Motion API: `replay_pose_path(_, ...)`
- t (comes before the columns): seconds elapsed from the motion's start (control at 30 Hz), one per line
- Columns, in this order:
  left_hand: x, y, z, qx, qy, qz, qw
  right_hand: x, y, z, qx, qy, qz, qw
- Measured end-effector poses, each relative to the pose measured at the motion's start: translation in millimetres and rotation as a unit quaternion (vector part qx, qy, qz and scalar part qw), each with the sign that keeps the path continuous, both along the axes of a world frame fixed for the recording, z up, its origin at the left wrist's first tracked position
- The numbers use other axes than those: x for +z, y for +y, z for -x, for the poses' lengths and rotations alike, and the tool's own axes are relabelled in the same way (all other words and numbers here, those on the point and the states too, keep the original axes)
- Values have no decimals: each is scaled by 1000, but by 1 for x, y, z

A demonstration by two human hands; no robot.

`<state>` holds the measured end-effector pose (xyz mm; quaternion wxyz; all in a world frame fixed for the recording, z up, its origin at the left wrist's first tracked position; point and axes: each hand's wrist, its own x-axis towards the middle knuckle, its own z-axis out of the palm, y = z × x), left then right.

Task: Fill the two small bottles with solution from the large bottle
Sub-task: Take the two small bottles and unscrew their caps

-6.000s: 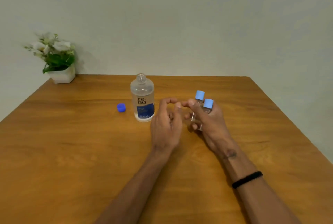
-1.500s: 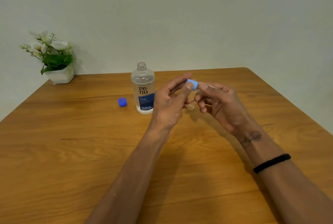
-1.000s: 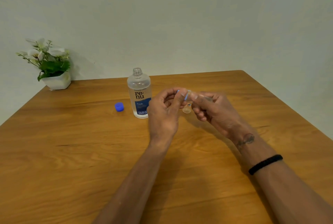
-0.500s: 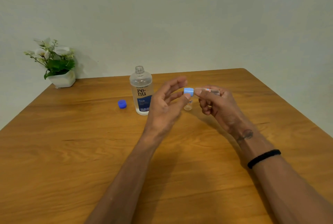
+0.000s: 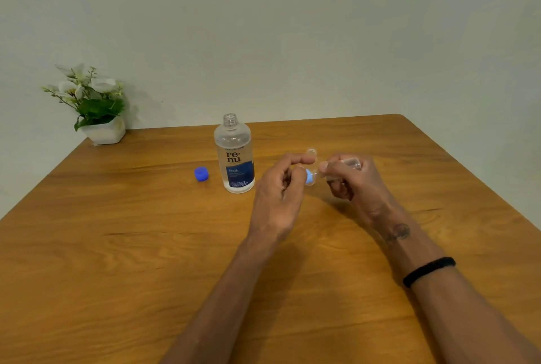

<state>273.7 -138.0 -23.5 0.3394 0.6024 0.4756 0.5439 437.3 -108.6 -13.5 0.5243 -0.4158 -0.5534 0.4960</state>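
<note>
The large clear bottle [image 5: 234, 156] with a blue label stands uncapped at the middle of the table. Its dark blue cap [image 5: 201, 174] lies just to its left. My right hand [image 5: 355, 188] grips a small clear bottle [image 5: 349, 162] lying on its side, mouth toward my left hand. My left hand [image 5: 278, 197] pinches the light blue cap [image 5: 309, 176] at that mouth; whether the cap is off the bottle I cannot tell. A second small bottle [image 5: 311, 152], uncapped, stands on the table behind my fingers, mostly hidden.
A white pot of flowers [image 5: 99, 118] sits at the table's far left corner against the wall. The wooden table [image 5: 146, 261] ends at a right edge that runs diagonally beside my right forearm.
My left fingers, spread half a second ago, have curled in around the light blue cap, which now sits lower. The right hand has kept the small bottle on its side.
</note>
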Motion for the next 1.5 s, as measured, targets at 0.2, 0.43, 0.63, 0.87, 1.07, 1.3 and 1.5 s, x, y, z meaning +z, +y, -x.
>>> replay_pose_path(0.2,-1,2,6,101,-45,-22,994,-6,11,-11,-35,96,9,995)
replay_pose_path(0.43,-16,6,7,172,30,-31,984,-6,13,-14,-41,163,51,984)
replay_pose_path(0.63,-29,8,11,198,104,27,974,-7,16,-13,-42,164,45,984)
replay_pose_path(0.87,-41,15,13,197,164,44,966,-10,21,-19,-77,145,36,986)
replay_pose_path(1.07,-31,9,13,192,174,62,964,-15,21,-19,-99,148,48,983)
replay_pose_path(1.3,-19,-50,20,166,166,54,971,-15,-29,-10,-149,141,68,976)
replay_pose_path(1.5,-24,-119,38,129,161,53,977,-7,-108,36,-103,93,49,989)
